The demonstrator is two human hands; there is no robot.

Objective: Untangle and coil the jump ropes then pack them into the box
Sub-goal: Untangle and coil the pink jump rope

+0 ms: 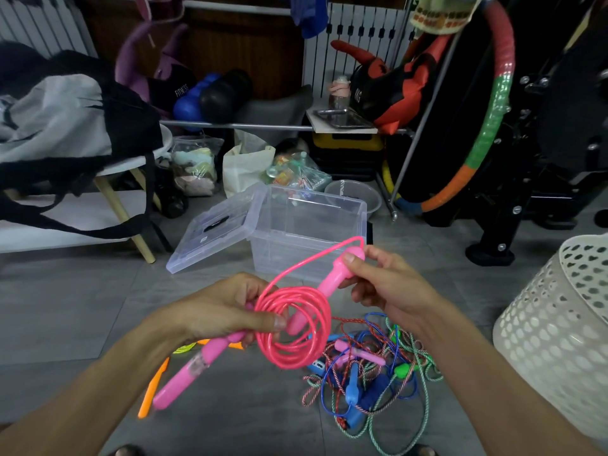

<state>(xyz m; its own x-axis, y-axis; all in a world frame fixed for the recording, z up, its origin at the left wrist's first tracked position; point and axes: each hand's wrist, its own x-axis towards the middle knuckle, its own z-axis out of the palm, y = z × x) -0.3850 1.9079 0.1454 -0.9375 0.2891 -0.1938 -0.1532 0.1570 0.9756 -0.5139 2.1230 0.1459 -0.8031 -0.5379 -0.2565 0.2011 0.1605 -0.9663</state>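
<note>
Head view
Box: a clear plastic storage box [309, 232] stands on the floor with nothing visible inside; its clear hinged lid [214, 225] lies open on the floor, to the left of the box.
Basket: a white perforated plastic basket [556, 324] stands to the right of the box, cut off by the frame edge; its contents cannot be seen.
Basin: a small translucent round basin [357, 195] sits just behind the box, partly hidden by it.
Bags: clear plastic bags of mixed items [194, 169] and a white fabric bag [243, 166] sit behind the box; what they hold is hard to make out.
Pink rope: a glossy pink plastic jump rope [296, 324] is wound into a round coil in the air, in front of the box.
Left grip: the left hand [227, 311] pinches the coil and holds one pink handle [187, 373], which points down and to the left.
Right grip: the right hand [385, 281] holds the other pink handle [332, 274], whose lower end pokes through the coil.
Rope pile: a tangled heap of blue, green and red-white jump ropes [371, 376] lies on the floor in front of the box, partly hidden by the right forearm.
Floor: grey tiles [65, 307]; orange handles [153, 390] show under the left forearm.
Room: a striped hoop [493, 110] leans to the right of the box; a grey and black bag [65, 120] rests on a white stool to the left.
</note>
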